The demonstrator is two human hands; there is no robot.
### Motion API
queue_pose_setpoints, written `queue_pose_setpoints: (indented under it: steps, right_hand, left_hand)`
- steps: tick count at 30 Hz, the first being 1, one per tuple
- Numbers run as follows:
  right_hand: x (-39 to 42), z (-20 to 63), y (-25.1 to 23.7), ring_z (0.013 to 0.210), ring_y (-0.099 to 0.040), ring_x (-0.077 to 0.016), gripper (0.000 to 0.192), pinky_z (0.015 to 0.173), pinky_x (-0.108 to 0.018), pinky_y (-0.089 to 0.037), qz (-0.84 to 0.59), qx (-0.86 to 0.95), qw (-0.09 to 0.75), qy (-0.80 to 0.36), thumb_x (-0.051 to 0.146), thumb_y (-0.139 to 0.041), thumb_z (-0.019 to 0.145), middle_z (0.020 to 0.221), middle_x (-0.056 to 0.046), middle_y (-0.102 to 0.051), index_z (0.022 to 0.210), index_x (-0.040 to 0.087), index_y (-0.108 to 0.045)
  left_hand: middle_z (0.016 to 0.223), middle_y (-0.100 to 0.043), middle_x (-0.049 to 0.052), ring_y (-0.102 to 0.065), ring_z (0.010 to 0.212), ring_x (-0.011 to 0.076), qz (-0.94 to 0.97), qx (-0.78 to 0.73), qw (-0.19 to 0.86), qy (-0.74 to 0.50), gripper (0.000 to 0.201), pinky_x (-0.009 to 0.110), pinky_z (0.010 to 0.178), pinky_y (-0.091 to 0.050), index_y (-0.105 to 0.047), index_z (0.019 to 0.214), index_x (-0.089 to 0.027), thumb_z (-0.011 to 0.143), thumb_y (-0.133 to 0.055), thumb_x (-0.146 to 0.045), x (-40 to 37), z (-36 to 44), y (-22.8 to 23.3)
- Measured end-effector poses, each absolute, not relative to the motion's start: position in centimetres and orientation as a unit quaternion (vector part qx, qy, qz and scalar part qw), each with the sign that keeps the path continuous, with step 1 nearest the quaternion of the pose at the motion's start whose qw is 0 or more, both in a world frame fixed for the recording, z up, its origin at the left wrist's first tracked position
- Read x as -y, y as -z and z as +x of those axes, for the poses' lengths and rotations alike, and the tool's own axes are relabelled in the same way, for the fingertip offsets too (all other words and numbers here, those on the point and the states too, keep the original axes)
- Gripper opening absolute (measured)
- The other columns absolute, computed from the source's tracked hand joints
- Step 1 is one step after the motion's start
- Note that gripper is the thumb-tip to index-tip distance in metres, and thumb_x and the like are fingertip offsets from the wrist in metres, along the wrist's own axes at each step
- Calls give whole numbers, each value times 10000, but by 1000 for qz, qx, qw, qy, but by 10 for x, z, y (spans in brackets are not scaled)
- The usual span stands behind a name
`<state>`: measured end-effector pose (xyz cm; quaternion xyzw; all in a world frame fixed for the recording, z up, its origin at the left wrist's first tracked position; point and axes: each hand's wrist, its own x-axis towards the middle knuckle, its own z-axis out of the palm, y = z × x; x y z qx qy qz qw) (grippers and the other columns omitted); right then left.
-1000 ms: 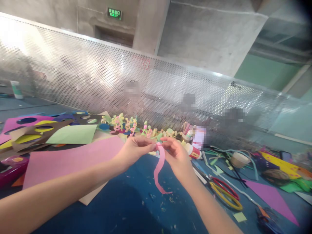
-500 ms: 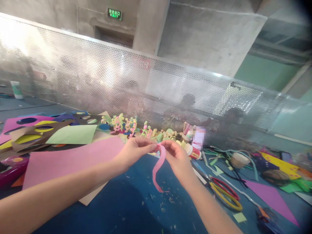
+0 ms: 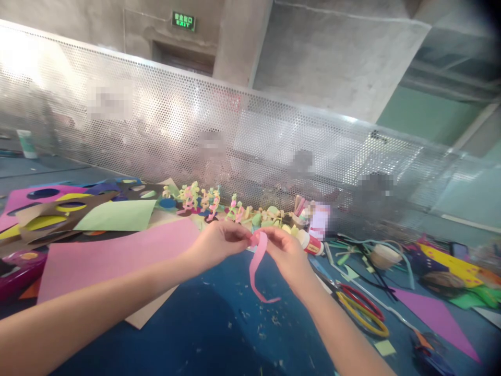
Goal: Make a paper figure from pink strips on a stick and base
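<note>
2 hands are meeting over the blue desk (image 3: 219, 334), the left hand (image 3: 217, 243) and the right hand (image 3: 287, 256) both pinching the top end of a pink paper strip (image 3: 256, 266) between fingertips. The strip is hanging down from that pinch, well above the desk surface. Compared with 0.5 s ago, its free tail is now curling out to the right instead of hooking left, and the top is looking more tightly rolled between the fingers, so the strip is probably being wound or curled at its upper end. The hands are barely shifting otherwise. Just behind the right hand a glue stick (image 3: 311, 244) is lying, and to its right yellow and red scissors (image 3: 364, 310) are resting on the desk. To the left a large pink sheet (image 3: 109, 258) is lying flat, with a row of small curled paper figures (image 3: 203, 201) standing beyond it.
</note>
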<state>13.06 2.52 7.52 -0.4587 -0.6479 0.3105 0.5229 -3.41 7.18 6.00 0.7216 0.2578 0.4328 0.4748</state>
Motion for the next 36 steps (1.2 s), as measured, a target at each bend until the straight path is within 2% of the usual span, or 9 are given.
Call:
queue_pose_setpoints:
  steps: [3, 7, 11, 17, 23, 29, 36]
  right_hand:
    - [-26, 132, -75, 730, -618, -175, 190, 707, -298, -480, -447, 655, 521, -317, 348, -601, 735, 774, -24, -674, 829, 187, -641]
    - [-27, 133, -72, 718, -621, -186, 199, 668, -299, -483, -455, 646, 529, -309, 348, -606, 729, 760, -29, -678, 833, 183, -644]
    - [-28, 132, -70, 694, -619, -184, 211, 654, -299, -484, -464, 636, 533, -308, 351, -611, 721, 756, -24, -675, 848, 186, -639]
    - [-26, 129, -73, 692, -601, -174, 226, 654, -282, -461, -476, 627, 516, -339, 368, -623, 705, 729, -24, -671, 805, 169, -660]
    - [-27, 127, -72, 630, -592, -159, 318, 618, -276, -458, -485, 528, 523, -460, 449, -673, 623, 661, -26, -659, 736, 152, -672]
    - [-28, 126, -71, 617, -575, -133, 314, 639, -262, -459, -493, 472, 534, -499, 435, -698, 597, 652, -23, -647, 692, 140, -648]
    - [-31, 128, -66, 570, -574, -127, 341, 532, -236, -431, -491, 484, 564, -454, 373, -740, 551, 653, 29, -628, 720, 201, -498]
  left_hand:
    - [814, -673, 28, -618, 793, 158, 726, -254, 474, -429, 126, 275, 777, -474, -665, 792, -173, 705, -620, -252, -70, -34, -62]
    - [867, -677, 42, -613, 836, 157, 699, -255, 536, -399, 198, 269, 798, -460, -661, 844, -167, 696, -641, -297, -65, -33, -66]
    - [790, -687, 37, -620, 756, 141, 680, -262, 566, -384, 181, 257, 747, -473, -678, 809, -167, 695, -642, -303, -67, -32, -62]
    - [788, -684, 41, -620, 771, 161, 710, -264, 516, -399, 160, 266, 747, -472, -673, 771, -163, 684, -650, -295, -73, -33, -56]
    - [801, -665, 28, -607, 772, 152, 768, -264, 423, -401, 167, 259, 742, -469, -656, 800, -159, 760, -553, -284, -67, -32, -62]
    - [843, -677, 38, -617, 800, 157, 760, -258, 453, -387, 167, 268, 772, -475, -656, 854, -151, 741, -559, -227, -64, -31, -64]
    - [803, -677, 35, -618, 768, 152, 751, -260, 451, -405, 144, 265, 746, -479, -663, 809, -148, 723, -577, -224, -68, -31, -59]
